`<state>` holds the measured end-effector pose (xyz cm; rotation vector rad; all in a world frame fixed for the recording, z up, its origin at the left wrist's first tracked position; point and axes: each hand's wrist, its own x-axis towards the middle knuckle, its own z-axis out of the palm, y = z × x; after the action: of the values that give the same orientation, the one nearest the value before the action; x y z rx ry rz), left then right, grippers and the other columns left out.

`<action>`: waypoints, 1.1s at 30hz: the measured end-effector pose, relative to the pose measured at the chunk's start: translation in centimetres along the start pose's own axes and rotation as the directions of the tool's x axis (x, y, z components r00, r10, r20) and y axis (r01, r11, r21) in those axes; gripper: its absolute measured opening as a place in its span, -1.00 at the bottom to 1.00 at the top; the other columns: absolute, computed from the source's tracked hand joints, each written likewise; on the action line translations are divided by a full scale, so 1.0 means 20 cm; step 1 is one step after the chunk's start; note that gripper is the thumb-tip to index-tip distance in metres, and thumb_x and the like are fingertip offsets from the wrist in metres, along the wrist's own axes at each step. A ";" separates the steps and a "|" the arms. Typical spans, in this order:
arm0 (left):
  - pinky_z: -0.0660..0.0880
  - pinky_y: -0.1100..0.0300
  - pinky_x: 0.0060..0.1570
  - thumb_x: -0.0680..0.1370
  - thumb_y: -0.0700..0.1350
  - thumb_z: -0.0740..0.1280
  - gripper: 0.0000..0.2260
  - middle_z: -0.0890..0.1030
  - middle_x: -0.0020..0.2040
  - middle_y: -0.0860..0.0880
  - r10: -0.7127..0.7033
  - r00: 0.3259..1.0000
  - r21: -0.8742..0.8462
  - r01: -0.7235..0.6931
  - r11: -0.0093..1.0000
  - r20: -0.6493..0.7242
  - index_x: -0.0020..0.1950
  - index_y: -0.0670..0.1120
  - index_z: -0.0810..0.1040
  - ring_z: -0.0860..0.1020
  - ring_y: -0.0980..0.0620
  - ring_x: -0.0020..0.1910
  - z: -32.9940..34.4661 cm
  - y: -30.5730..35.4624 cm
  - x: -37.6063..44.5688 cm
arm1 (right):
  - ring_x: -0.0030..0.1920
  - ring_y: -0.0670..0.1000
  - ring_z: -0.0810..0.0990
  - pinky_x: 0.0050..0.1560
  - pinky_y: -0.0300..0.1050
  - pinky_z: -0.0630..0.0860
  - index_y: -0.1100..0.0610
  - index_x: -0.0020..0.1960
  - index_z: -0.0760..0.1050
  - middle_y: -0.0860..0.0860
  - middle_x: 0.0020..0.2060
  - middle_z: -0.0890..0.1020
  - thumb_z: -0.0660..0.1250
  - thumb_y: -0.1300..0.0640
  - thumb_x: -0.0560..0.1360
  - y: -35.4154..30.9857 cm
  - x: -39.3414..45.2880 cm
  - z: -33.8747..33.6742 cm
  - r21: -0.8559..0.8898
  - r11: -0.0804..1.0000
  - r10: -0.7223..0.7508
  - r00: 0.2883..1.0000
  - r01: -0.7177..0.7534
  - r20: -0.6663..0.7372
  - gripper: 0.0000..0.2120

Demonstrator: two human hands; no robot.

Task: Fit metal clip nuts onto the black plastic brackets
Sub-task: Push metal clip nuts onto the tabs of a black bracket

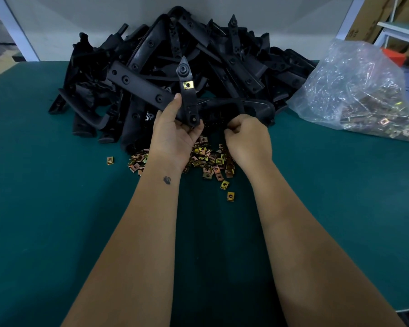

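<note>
My left hand [175, 131] grips the lower end of a black plastic bracket [187, 95] and holds it upright above the table. One brass-coloured clip nut [188, 85] sits on that bracket below its round boss. My right hand [247, 138] is curled beside the bracket's lower end, fingertips pinched together; what they pinch is hidden. Loose clip nuts [208, 161] lie scattered on the green mat under both hands. A big heap of black brackets [175, 55] rises behind.
A clear plastic bag [361, 90] full of clip nuts lies at the right. Stray nuts sit at the left [110, 160] and towards me [230, 196]. The green mat [45, 208] covers the table; a white wall stands behind the heap.
</note>
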<state>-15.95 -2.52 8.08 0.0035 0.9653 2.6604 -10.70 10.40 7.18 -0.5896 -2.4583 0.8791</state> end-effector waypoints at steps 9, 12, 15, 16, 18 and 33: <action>0.56 0.19 -0.28 0.61 -0.11 0.33 -0.78 0.58 -0.01 -0.10 0.007 1.000 0.026 -0.006 1.000 -0.024 0.22 -0.14 0.46 0.56 0.00 -0.15 0.01 0.00 0.00 | 0.19 0.14 0.44 0.07 -0.05 0.43 0.09 0.16 0.64 0.12 0.10 0.54 0.33 -0.06 0.56 -0.06 -0.05 0.07 -0.215 0.947 -0.217 0.968 0.241 0.128 -0.70; 0.57 0.18 -0.27 0.61 -0.11 0.33 -0.81 0.58 0.00 -0.10 0.010 1.000 0.030 -0.009 1.000 -0.014 0.20 -0.12 0.47 0.55 0.00 -0.14 0.00 -0.01 0.00 | 0.19 0.13 0.44 0.07 -0.06 0.42 0.06 0.15 0.64 0.10 0.09 0.54 0.36 0.00 0.54 -0.06 -0.05 0.07 -0.170 0.960 -0.202 0.971 0.222 0.127 -0.76; 0.57 0.18 -0.28 0.61 -0.11 0.33 -0.84 0.58 0.01 -0.10 0.010 1.000 0.026 -0.009 1.000 -0.010 0.17 -0.10 0.48 0.55 0.00 -0.13 0.00 -0.01 0.00 | 0.16 0.12 0.46 0.09 -0.01 0.48 0.05 0.04 0.65 0.08 0.05 0.55 0.39 0.08 0.51 -0.05 -0.05 0.07 -0.108 0.975 -0.184 0.977 0.195 0.106 -0.87; 0.57 0.18 -0.28 0.61 -0.11 0.33 -0.84 0.58 0.00 -0.10 0.008 1.000 0.023 -0.008 1.000 -0.010 0.17 -0.10 0.48 0.55 0.00 -0.13 0.00 -0.01 0.00 | 0.15 0.12 0.47 0.08 0.02 0.49 0.05 0.01 0.65 0.07 0.03 0.55 0.39 0.10 0.51 -0.05 -0.04 0.06 -0.084 0.979 -0.180 0.979 0.188 0.097 -0.89; 0.57 0.18 -0.28 0.61 -0.12 0.33 -0.81 0.58 -0.01 -0.10 0.004 1.000 0.017 -0.004 1.000 -0.013 0.20 -0.11 0.48 0.55 0.00 -0.15 0.00 -0.01 0.00 | 0.14 0.12 0.49 0.08 0.06 0.51 0.04 0.00 0.64 0.07 0.03 0.56 0.39 0.12 0.50 -0.05 -0.04 0.06 -0.041 0.983 -0.175 0.981 0.178 0.084 -0.89; 0.56 0.19 -0.29 0.61 -0.10 0.35 -0.85 0.58 -0.04 -0.10 -0.005 0.999 0.017 0.006 1.000 -0.049 0.13 -0.11 0.49 0.57 0.00 -0.18 0.01 -0.01 0.01 | -0.28 -0.04 0.59 -0.28 -0.06 0.50 0.06 -0.12 0.64 -0.03 -0.28 0.65 0.24 0.12 0.53 -0.05 -0.01 -0.07 0.034 0.997 -0.068 0.995 0.065 0.079 -0.80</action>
<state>-16.04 -2.31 8.06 -0.0611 1.0024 2.6583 -10.00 10.29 8.70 -0.4669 -2.5152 0.9300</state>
